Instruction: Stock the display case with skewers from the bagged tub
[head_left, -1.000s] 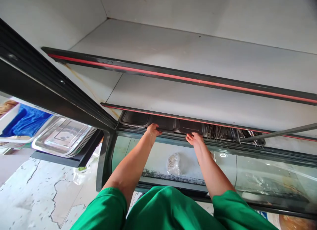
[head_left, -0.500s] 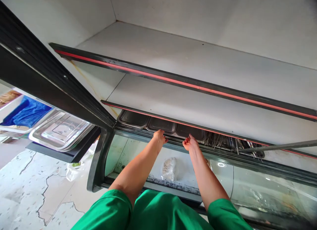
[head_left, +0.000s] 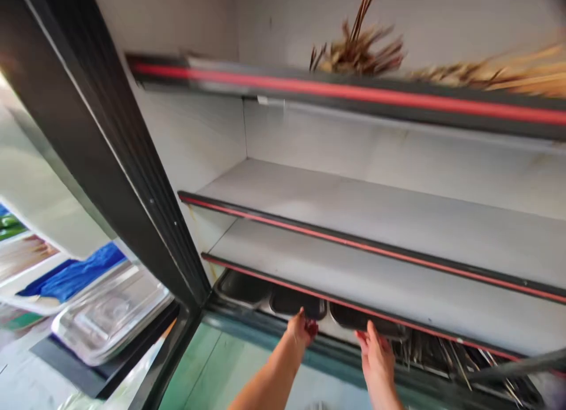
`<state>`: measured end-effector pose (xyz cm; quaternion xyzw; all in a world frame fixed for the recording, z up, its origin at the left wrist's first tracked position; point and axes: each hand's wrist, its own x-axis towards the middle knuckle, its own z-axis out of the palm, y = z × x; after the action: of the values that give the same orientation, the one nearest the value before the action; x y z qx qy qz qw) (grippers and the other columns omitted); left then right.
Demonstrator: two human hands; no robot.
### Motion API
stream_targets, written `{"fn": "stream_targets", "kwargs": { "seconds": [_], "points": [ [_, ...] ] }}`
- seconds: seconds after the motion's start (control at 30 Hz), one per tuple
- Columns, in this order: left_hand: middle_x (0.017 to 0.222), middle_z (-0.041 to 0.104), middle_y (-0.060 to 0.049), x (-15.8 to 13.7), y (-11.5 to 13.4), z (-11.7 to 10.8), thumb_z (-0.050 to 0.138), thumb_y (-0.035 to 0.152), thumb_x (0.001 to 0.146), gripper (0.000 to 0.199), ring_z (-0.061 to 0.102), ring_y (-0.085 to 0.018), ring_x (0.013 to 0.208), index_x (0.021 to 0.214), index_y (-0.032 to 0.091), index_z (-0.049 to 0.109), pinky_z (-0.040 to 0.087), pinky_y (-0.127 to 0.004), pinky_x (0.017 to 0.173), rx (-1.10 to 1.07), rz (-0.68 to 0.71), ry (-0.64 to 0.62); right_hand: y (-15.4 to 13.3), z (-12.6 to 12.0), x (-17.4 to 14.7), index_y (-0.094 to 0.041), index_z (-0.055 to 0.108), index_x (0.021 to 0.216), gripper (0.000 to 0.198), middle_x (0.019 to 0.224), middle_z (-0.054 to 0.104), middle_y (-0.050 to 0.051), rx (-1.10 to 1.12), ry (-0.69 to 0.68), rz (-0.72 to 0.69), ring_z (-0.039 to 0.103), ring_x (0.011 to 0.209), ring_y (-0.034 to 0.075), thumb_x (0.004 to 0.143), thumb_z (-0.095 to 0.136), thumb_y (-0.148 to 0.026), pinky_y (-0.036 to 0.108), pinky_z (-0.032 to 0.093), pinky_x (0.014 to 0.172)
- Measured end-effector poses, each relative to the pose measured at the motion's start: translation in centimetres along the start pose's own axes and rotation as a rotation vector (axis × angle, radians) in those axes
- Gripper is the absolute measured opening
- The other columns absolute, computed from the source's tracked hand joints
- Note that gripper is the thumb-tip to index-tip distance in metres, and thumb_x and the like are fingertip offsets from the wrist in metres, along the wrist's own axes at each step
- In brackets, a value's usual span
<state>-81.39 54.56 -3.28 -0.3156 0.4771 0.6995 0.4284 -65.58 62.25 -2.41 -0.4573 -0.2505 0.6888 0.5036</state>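
A row of dark metal trays sits under the lowest shelf: a left tray (head_left: 244,287), a middle tray (head_left: 294,302) and a right tray (head_left: 367,319). My left hand (head_left: 301,329) is at the front edge of the middle tray, thumb up and fingers loosely bent and apart. Just in front of the right tray is my right hand (head_left: 375,348), its thumb and fingers spread. Nothing shows in either hand. Whether the fingertips touch the trays I cannot tell.
Thin metal utensils (head_left: 442,354) lie right of the trays, near a dark bar (head_left: 522,366). Red-striped shelves (head_left: 354,242) rise above; dry stick bundles (head_left: 360,53) stand on the top one. Outside the frame post (head_left: 145,192) are stacked clear-looking lids or trays (head_left: 110,310) and blue cloth (head_left: 75,274).
The view has tilted up, bringing the top shelf and stick bundles in. My right hand's fingers have spread from a closer curl. The gap between the middle and right trays looks wider.
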Motion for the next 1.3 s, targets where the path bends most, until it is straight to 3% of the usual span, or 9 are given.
{"fn": "stream_targets", "kwargs": {
  "seconds": [0.1, 0.27, 0.5, 0.7, 0.87, 1.0, 1.07, 1.13, 1.3],
  "points": [
    [0.047, 0.045, 0.000, -0.6, -1.0, 1.8, 0.059, 0.021, 0.075, 0.021, 0.055, -0.017, 0.040, 0.059, 0.024, 0.045, 0.049, -0.031, 0.043, -0.022, 0.078, -0.015, 0.4, 0.2, 0.1, -0.022, 0.056, 0.072, 0.032, 0.061, 0.065, -0.005, 0.032, -0.088, 0.028, 0.062, 0.053, 0.011, 0.055, 0.080, -0.035, 0.024, 0.058, 0.054],
    [0.056, 0.057, 0.000, -3.1, -2.5, 4.2, 0.066, 0.011, 0.062, 0.021, 0.063, -0.018, 0.054, 0.064, 0.024, 0.050, 0.054, -0.028, 0.053, -0.092, 0.231, -0.158, -1.2, 3.8, -1.7, -0.019, 0.054, 0.064, 0.034, 0.053, 0.060, -0.005, 0.055, -0.154, 0.126, 0.060, 0.051, 0.010, 0.049, 0.083, -0.031, 0.022, 0.055, 0.051],
    [0.063, 0.064, -0.003, -5.3, -3.8, 1.4, 0.068, 0.011, 0.055, 0.018, 0.062, -0.015, 0.058, 0.067, 0.017, 0.057, 0.051, -0.026, 0.057, -0.148, 0.301, -0.270, -0.4, 6.4, -5.6, -0.017, 0.053, 0.069, 0.024, 0.059, 0.061, -0.003, -0.093, -0.185, 0.134, 0.059, 0.054, 0.009, 0.066, 0.074, -0.029, 0.021, 0.054, 0.055],
    [0.056, 0.059, 0.001, -4.6, 1.6, -3.6, 0.067, 0.014, 0.054, 0.014, 0.054, -0.010, 0.050, 0.058, 0.016, 0.054, 0.043, -0.021, 0.051, -0.134, 0.427, -0.285, 2.9, 10.3, -9.1, -0.014, 0.057, 0.073, 0.023, 0.064, 0.066, 0.002, -0.230, -0.374, 0.280, 0.063, 0.058, 0.013, 0.075, 0.068, -0.034, 0.024, 0.056, 0.057],
    [0.042, 0.043, 0.008, -2.5, 8.3, -8.2, 0.066, 0.008, 0.055, 0.026, 0.037, -0.004, 0.037, 0.050, 0.017, 0.042, 0.030, -0.018, 0.040, -0.132, 0.488, -0.223, 6.7, 15.3, -12.2, -0.010, 0.058, 0.067, 0.037, 0.050, 0.060, 0.003, -0.673, -0.579, 0.515, 0.052, 0.036, 0.009, 0.087, 0.051, -0.041, 0.019, 0.043, 0.032],
    [0.050, 0.052, 0.005, -0.3, 12.3, -10.4, 0.066, 0.006, 0.059, 0.021, 0.048, -0.007, 0.044, 0.057, 0.016, 0.048, 0.040, -0.018, 0.046, -0.141, 0.483, -0.188, 8.4, 16.6, -12.1, -0.010, 0.058, 0.062, 0.038, 0.047, 0.057, 0.002, -0.908, -0.861, 0.636, 0.050, 0.033, 0.010, 0.085, 0.053, -0.040, 0.019, 0.039, 0.030],
    [0.058, 0.058, 0.001, 0.6, 13.4, -10.9, 0.065, 0.004, 0.061, 0.018, 0.056, -0.010, 0.053, 0.062, 0.016, 0.051, 0.048, -0.022, 0.054, -0.133, 0.460, -0.177, 8.6, 16.6, -10.8, -0.011, 0.056, 0.058, 0.037, 0.044, 0.054, 0.001, -0.992, -0.845, 0.596, 0.046, 0.031, 0.009, 0.080, 0.059, -0.040, 0.018, 0.034, 0.027],
    [0.063, 0.061, -0.001, 1.4, 14.0, -11.2, 0.065, 0.004, 0.063, 0.018, 0.060, -0.012, 0.058, 0.066, 0.016, 0.053, 0.052, -0.025, 0.061, -0.122, 0.438, -0.158, 9.0, 16.9, -9.0, -0.013, 0.054, 0.059, 0.031, 0.043, 0.052, -0.002, -1.019, -0.708, 0.481, 0.043, 0.031, 0.008, 0.076, 0.063, -0.037, 0.017, 0.032, 0.028],
    [0.067, 0.060, 0.000, 2.9, 14.5, -10.9, 0.061, 0.005, 0.071, 0.016, 0.060, -0.010, 0.060, 0.075, 0.018, 0.053, 0.053, -0.026, 0.068, -0.039, 0.384, -0.112, 12.9, 19.3, -5.7, -0.017, 0.056, 0.077, 0.025, 0.061, 0.060, -0.002, -0.969, -0.488, 0.380, 0.053, 0.050, 0.009, 0.073, 0.067, -0.039, 0.019, 0.046, 0.044]
  ]
}}
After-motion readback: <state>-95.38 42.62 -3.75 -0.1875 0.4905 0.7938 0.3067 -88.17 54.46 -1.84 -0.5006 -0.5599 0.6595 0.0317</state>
